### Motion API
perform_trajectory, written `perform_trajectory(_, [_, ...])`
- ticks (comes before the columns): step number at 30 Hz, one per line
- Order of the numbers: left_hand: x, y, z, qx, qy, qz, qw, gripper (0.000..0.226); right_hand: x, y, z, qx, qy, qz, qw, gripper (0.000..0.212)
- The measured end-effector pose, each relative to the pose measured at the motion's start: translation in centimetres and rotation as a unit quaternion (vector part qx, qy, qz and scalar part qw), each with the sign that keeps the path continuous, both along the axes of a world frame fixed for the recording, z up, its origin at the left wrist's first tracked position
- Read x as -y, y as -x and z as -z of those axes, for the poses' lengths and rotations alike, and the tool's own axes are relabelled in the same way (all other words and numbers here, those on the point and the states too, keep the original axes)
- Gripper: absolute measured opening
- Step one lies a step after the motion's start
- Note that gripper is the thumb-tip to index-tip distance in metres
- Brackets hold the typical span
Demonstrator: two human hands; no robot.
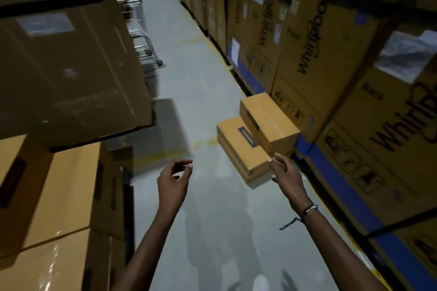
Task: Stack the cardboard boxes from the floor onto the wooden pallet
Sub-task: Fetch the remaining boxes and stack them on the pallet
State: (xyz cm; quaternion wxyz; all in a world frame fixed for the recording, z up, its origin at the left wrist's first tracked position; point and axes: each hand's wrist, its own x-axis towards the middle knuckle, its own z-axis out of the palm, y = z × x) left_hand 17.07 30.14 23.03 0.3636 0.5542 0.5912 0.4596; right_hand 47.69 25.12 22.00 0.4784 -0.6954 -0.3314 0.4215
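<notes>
Both grips empty: left hand [173,178] loosely curled, right hand [285,176] open. Floor [189,73] aisle clear btwn stacked sides. 2 cardboard boxes [257,134] far right.

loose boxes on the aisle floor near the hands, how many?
2, by the right-hand racking: a flat box on the floor, nearest the right hand, and a taller box behind it. Others may be out of view.

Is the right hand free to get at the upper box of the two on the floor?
Probably yes: the right hand is empty and open, and nothing stands between it and the upper box, which rests on the lower box.
</notes>
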Motion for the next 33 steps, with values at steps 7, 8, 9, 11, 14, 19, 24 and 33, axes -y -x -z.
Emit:
perform_trajectory(7, [-7.6,-13.1,0.0,0.029,0.005,0.04,0.999,0.009,-4.9,-11.9,-0.5,0.022,0.017,0.023,0.999,0.049])
perform_trajectory(8, [-8.6,-14.2,0.1,0.029,0.006,0.042,0.999,0.01,-5.7,-13.0,-0.4,0.023,0.018,0.023,0.999,0.049])
perform_trajectory(9, [-9.6,-15.1,0.3,0.029,0.009,0.044,0.999,0.01,-6.7,-13.9,-0.1,0.023,0.019,0.023,0.999,0.049])
perform_trajectory(11, [-12.0,-16.5,0.9,0.025,0.014,0.049,0.998,0.01,-8.8,-15.2,0.3,0.021,0.025,0.026,0.999,0.049])
perform_trajectory(14, [-16.1,-17.4,2.3,0.017,0.021,0.052,0.998,0.009,-12.5,-16.0,1.3,0.014,0.037,0.022,0.999,0.05])
perform_trajectory(19, [-24.7,-18.1,5.1,0.02,0.046,0.042,0.998,0.01,-20.2,-16.6,3.9,0.021,0.07,0.009,0.997,0.053])
perform_trajectory(24, [-33.7,-19.0,7.6,0.033,0.071,0.054,0.995,0.011,-29.0,-16.5,5.3,0.033,0.091,0.017,0.995,0.054])
perform_trajectory(33, [-46.7,-21.0,11.0,0.007,0.119,0.096,0.988,0.01,-41.6,-17.2,7.0,0.036,0.134,0.016,0.99,0.053])
